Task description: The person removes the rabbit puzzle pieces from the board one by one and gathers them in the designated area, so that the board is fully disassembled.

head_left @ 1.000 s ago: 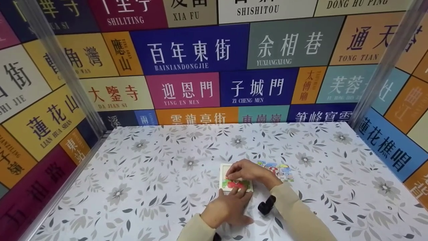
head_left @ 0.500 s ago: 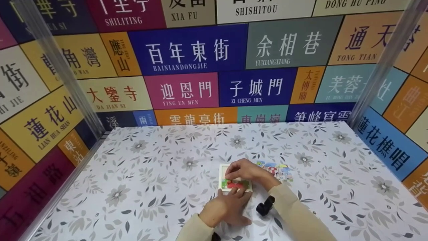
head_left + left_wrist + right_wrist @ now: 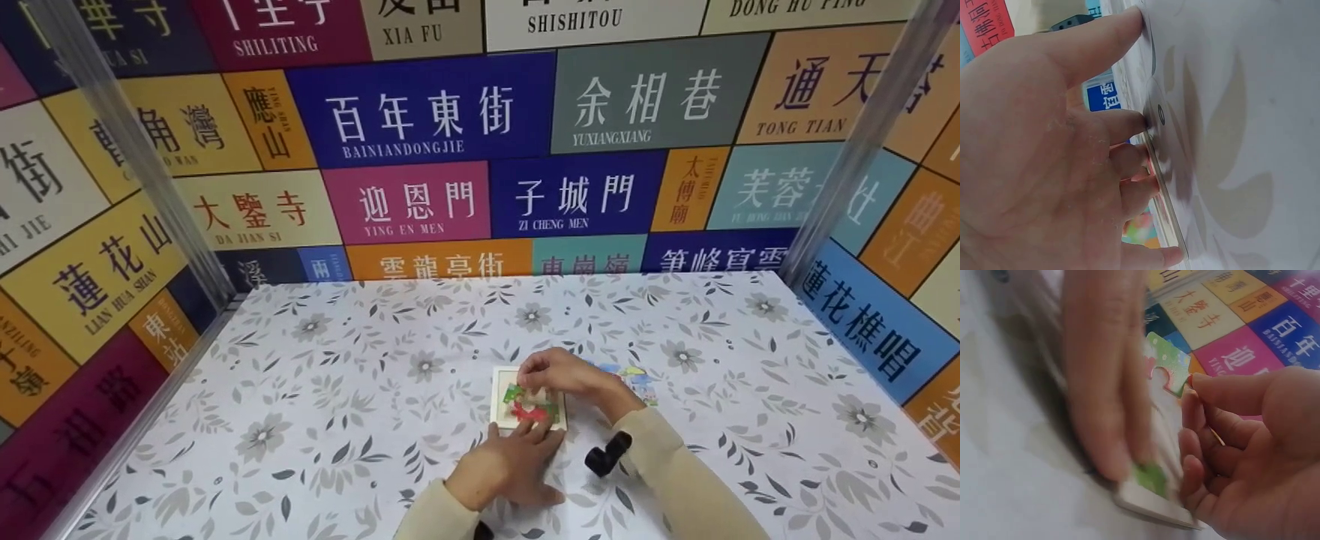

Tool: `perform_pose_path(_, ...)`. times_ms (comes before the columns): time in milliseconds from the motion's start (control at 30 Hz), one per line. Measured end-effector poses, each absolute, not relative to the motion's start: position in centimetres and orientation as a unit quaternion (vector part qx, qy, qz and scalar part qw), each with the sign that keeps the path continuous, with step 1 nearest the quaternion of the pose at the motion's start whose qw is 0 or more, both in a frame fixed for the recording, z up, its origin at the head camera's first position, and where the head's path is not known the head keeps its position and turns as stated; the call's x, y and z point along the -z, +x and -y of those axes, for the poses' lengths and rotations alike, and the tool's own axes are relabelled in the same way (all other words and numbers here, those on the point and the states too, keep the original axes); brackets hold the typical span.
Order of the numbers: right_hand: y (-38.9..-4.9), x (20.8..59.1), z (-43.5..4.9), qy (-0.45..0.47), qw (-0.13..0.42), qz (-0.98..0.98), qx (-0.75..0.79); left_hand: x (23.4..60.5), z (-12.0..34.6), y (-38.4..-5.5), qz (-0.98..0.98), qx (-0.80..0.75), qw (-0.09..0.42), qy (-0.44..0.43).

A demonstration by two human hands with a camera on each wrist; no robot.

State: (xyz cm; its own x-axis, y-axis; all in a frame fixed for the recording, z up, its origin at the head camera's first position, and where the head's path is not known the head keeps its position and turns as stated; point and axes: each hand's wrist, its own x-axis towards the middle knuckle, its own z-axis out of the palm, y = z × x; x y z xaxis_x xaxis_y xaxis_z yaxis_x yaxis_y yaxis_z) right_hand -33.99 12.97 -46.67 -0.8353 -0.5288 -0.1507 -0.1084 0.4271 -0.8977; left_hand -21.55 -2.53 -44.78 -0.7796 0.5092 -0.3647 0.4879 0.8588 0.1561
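A small square jigsaw tray with a pale rim lies on the table, with red and green puzzle parts in its near half. My left hand rests on its near edge, fingers extended; the left wrist view shows the fingertips right at the tray's edge and the thumb spread apart. Over the tray, my right hand pinches a green jigsaw piece with a pink-edged notch between thumb and forefinger. That piece stands tilted above the tray in the right wrist view. The right hand hides part of the tray.
Several colourful loose jigsaw pieces lie right of the tray, partly behind the right forearm. A flower-patterned cloth covers the table. Behind stands a wall of coloured street-name signs, with clear posts at both corners.
My right hand has moved slightly right and turned, and the green piece now shows tilted in its fingers, with more bare tray floor in sight. The left hand stays in place.
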Motion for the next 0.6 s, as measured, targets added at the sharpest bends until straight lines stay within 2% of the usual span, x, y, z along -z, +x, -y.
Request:
perform_pose_path(300,-33.6,43.3,-18.9,-0.249,0.186,-0.82,0.481,44.6,2.2,-21.4,-0.948,-0.032,0.202,0.242)
perform_pose_path(600,-33.6,43.9,-22.4,-0.2,0.242,-0.861,0.4,44.7,2.1,-21.3,-0.949,-0.041,0.21,0.233)
